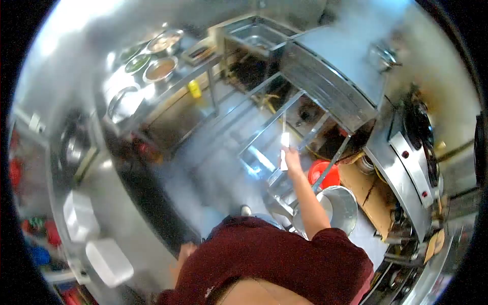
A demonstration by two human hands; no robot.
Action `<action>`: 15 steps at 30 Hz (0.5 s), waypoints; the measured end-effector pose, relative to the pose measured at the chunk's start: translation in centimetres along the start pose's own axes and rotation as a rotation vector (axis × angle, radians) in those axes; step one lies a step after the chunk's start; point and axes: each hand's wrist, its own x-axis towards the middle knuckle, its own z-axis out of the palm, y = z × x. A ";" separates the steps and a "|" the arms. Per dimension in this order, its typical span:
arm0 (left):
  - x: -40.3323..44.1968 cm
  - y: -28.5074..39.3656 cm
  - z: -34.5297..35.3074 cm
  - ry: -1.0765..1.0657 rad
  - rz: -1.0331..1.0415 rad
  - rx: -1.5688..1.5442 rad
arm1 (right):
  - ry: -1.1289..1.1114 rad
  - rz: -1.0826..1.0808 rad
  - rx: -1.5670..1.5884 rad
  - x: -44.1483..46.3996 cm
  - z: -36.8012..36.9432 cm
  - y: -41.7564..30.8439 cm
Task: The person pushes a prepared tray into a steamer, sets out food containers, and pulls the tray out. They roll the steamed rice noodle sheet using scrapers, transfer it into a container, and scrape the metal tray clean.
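White and narrow is the object (pixel 285 138) in the right hand (pixel 291 157), a little toward three o'clock from the centre; the fingers are closed around it, but what it is exactly I cannot tell. The left hand (pixel 187 251), at seven o'clock, is blurred and partly hidden, so I cannot tell if it is spread or closed. It is near the steel surface (pixel 147 249), where two white boxes (pixel 109 262) stand at eight o'clock. Below the right forearm, at four o'clock, are a red bucket (pixel 325 174) and a large metal pot (pixel 347 206). Several bowls (pixel 160 69) stand toward half past ten.
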 end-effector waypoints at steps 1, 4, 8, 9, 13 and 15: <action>0.3 0.7 0.2 0.011 -0.005 0.034 | -0.021 0.053 0.050 0.6 0.8 -0.7; 3.4 4.0 -0.6 0.019 0.004 0.108 | 0.043 0.029 0.026 3.5 3.3 -0.9; 8.6 12.4 -1.7 0.000 0.034 0.181 | 0.130 0.057 0.133 4.6 6.1 -1.3; 10.2 15.3 -2.0 0.000 0.053 0.191 | 0.167 0.049 0.154 5.3 6.5 -0.8; 18.1 27.7 -2.2 -0.023 0.200 0.132 | 0.281 0.073 0.270 5.0 8.8 -1.8; 20.0 34.6 -1.3 -0.002 0.161 0.207 | 0.357 0.091 0.271 4.9 9.5 -1.8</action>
